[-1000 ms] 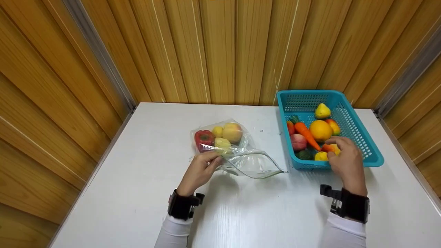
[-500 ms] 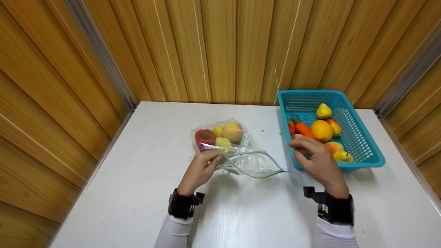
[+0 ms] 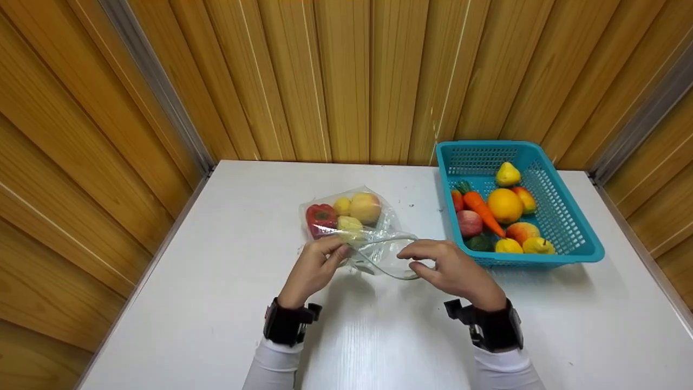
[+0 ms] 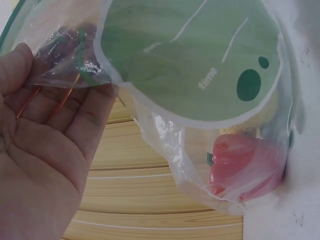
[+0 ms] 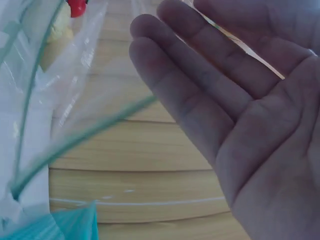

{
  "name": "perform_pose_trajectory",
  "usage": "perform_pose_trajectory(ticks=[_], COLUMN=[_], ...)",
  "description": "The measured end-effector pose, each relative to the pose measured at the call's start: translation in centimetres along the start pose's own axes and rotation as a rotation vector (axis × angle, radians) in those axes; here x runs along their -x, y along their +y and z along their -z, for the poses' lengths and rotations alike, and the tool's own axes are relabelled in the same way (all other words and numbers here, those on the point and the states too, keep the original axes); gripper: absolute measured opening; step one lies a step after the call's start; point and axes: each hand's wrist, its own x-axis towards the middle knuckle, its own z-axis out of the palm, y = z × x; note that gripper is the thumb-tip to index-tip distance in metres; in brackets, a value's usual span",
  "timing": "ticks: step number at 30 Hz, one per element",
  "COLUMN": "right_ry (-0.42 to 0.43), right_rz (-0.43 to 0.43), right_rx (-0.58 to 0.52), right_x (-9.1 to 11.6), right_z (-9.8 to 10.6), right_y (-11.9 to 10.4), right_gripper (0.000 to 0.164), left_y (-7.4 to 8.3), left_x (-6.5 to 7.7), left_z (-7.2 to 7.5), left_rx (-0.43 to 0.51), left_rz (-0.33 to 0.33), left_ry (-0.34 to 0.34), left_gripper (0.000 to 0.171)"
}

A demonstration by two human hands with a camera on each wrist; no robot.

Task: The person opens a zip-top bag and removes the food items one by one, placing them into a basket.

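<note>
A clear zip bag [image 3: 387, 250] lies on the table with its mouth spread apart toward me. Inside are a red bell pepper [image 3: 321, 219], a peach-like fruit [image 3: 366, 208] and two smaller yellow fruits [image 3: 350, 227]. My left hand [image 3: 314, 268] pinches the near left edge of that mouth; the left wrist view shows the bag's green printed panel [image 4: 195, 60] beside the fingers. Over the right end of the mouth is my right hand [image 3: 455, 271], thumb and fingers apart. In the right wrist view its fingers [image 5: 185, 95] are extended and hold nothing; whether they touch the bag I cannot tell.
A blue-green plastic basket [image 3: 576, 216] stands at the back right. It holds a carrot [image 3: 482, 211], an orange [image 3: 505, 206], a pear [image 3: 538, 246] and several other fruits. Wood-patterned walls [image 3: 346, 81] stand behind and beside the white table [image 3: 216, 303].
My right hand has moved left from the basket to the bag's mouth, uncovering the pear at the basket's near right. My left hand and the bag have stayed in place.
</note>
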Motion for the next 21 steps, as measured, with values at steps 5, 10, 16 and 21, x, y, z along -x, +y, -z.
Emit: perform_pose_trajectory(ticks=[5, 10, 16, 21], right_ry=[-0.066, -0.098, -0.125, -0.116], right_rz=[-0.005, 0.001, -0.050, -0.056], right_rx=[0.006, 0.013, 0.008, 0.014], right_x=[-0.6, -1.0, -1.3, -1.6], right_z=[-1.1, -1.8, -2.6, -3.5], right_y=[0.3, 0.9, 1.6, 1.9], right_gripper=[0.024, 0.023, 0.021, 0.021], left_y=[0.0, 0.0, 0.1, 0.1], left_x=[0.0, 0.0, -0.1, -0.1], left_z=[0.0, -0.1, 0.0, -0.1], left_rx=[0.001, -0.006, -0.003, 0.016], left_rz=[-0.003, 0.002, 0.005, -0.005], left_ry=[0.000, 0.001, 0.001, -0.009], left_gripper=[0.019, 0.017, 0.017, 0.018])
